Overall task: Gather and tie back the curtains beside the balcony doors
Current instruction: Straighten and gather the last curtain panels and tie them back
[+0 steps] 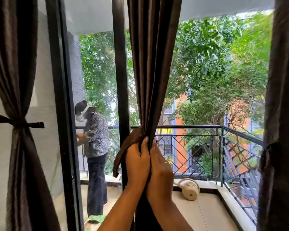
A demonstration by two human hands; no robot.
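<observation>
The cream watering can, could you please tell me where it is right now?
In the head view, the cream watering can sits on the balcony floor below the black metal railing, just right of the right hand.
</observation>
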